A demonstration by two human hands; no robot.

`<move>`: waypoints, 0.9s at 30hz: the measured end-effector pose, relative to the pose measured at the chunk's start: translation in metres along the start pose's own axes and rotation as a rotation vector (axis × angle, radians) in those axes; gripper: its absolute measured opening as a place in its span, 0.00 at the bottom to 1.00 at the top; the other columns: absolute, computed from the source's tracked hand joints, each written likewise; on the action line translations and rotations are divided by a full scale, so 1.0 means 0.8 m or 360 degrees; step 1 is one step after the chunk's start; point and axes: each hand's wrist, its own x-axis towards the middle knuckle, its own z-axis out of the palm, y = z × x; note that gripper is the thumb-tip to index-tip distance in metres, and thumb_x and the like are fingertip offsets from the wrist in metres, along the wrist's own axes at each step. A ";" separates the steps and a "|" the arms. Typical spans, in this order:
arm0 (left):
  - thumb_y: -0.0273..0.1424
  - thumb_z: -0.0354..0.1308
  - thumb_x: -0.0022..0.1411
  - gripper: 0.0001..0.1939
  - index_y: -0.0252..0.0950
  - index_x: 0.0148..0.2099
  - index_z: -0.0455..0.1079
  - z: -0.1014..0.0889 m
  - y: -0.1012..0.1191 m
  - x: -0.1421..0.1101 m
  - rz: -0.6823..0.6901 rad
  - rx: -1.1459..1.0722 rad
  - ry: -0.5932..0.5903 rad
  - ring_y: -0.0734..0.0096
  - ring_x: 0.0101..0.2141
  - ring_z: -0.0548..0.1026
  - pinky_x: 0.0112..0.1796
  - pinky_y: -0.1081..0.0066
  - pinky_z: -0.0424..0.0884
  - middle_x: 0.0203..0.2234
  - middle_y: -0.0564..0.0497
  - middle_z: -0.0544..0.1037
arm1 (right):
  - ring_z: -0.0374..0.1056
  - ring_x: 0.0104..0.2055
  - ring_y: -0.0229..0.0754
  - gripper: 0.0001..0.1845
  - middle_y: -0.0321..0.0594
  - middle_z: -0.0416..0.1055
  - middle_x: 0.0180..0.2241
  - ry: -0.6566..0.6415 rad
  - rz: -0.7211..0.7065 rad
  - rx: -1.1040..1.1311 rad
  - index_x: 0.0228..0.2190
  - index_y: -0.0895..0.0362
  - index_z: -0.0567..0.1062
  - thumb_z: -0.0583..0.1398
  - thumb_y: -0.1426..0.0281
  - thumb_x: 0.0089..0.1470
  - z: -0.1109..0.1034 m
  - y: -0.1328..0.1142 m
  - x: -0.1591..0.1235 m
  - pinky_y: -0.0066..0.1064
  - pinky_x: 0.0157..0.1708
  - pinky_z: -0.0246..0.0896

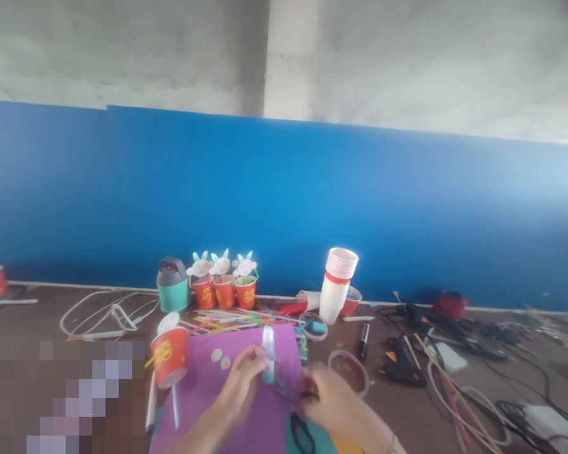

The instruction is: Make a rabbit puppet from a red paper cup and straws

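Note:
My left hand (246, 373) is closed, thumb and fingers pinching the side of a pale blue and white strip (268, 340) with rounded ends. The strip stands up over a purple sheet (206, 366); motion blur hides what it is made of. My right hand (324, 397) is curled at the sheet's right edge around scissors (303, 434). One black handle loop hangs below the fingers, and the blurred blades point toward the strip. Two small white discs (216, 355) lie on the sheet left of my left hand.
Left of the sheet is a tilted red paper cup (169, 359). Behind are coloured sticks (231, 318), three red cups with rabbit figures (223, 291) and a teal-and-grey device (173, 287). To the right are stacked white cups (334, 296), a marker (363, 342), a black glue gun (402, 366) and tangled cables.

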 end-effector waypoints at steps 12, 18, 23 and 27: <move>0.34 0.65 0.43 0.12 0.37 0.25 0.64 -0.019 -0.004 0.004 -0.0069 -0.0148 0.0087 0.70 0.27 0.72 0.34 0.71 0.64 0.21 0.57 0.71 | 0.73 0.29 0.48 0.19 0.44 0.76 0.27 -0.0086 0.0061 -0.0549 0.28 0.54 0.78 0.56 0.82 0.34 0.010 -0.007 -0.011 0.28 0.25 0.56; 0.36 0.64 0.42 0.13 0.37 0.23 0.64 -0.018 -0.003 0.005 0.0081 0.0089 0.0208 0.69 0.26 0.70 0.30 0.72 0.62 0.19 0.56 0.70 | 0.70 0.23 0.40 0.19 0.36 0.76 0.25 0.0013 0.0224 0.0442 0.32 0.53 0.80 0.58 0.76 0.34 0.004 0.040 -0.009 0.24 0.20 0.57; 0.38 0.65 0.42 0.14 0.36 0.22 0.64 -0.025 -0.006 0.012 0.0235 0.0248 0.0354 0.70 0.26 0.68 0.31 0.72 0.60 0.20 0.55 0.71 | 0.68 0.22 0.40 0.15 0.36 0.75 0.23 -0.0016 0.0270 0.0638 0.32 0.56 0.79 0.59 0.73 0.39 -0.005 0.036 0.005 0.25 0.21 0.59; 0.37 0.64 0.44 0.14 0.36 0.21 0.63 -0.025 -0.009 0.013 0.0234 0.0319 0.0340 0.72 0.25 0.66 0.29 0.73 0.57 0.20 0.55 0.70 | 0.70 0.34 0.43 0.18 0.40 0.75 0.33 0.0198 0.0081 0.0591 0.37 0.57 0.76 0.57 0.76 0.41 -0.005 0.004 0.015 0.29 0.33 0.65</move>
